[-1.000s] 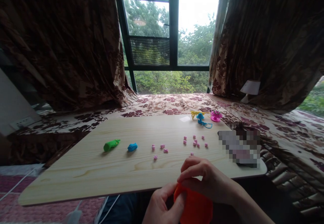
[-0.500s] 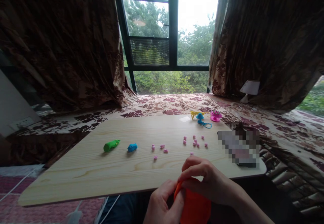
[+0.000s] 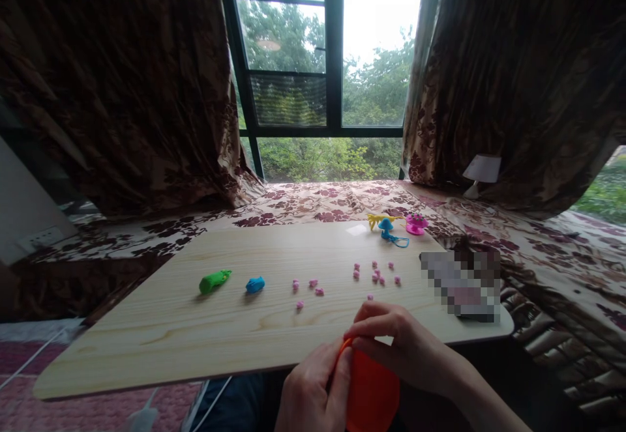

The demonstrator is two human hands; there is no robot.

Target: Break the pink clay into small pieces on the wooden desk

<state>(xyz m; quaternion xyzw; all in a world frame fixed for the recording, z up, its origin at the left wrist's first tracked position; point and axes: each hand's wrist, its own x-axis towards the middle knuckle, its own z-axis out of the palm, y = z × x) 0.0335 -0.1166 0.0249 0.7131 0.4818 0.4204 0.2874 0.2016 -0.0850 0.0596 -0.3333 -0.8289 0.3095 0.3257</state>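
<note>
Below the near edge of the table, both of my hands are on a soft, bright orange bag-like thing (image 3: 372,389) that narrows up to my fingers. My left hand (image 3: 317,386) is closed, pinching its top edge between thumb and fingers. From the right, my right hand (image 3: 391,334) has its fingers closed on the same gathered top. The lower part of the orange thing hangs beneath my hands and runs out of the picture. Just beyond my right hand, a small pink piece (image 3: 370,298) lies on the table.
On the wooden table (image 3: 171,334) lie a green bundle (image 3: 214,281), a blue bundle (image 3: 255,285) and several small pink pieces (image 3: 375,275). Farther back are a blue mushroom-shaped toy (image 3: 386,227), a yellow toy (image 3: 374,221) and a pink toy (image 3: 416,225). A blurred-out flat object (image 3: 462,288) lies right.
My fingers have drawn closer together at the top of the orange thing. Its visible body has shifted slightly left and looks smoother. The things on the table have not moved.
</note>
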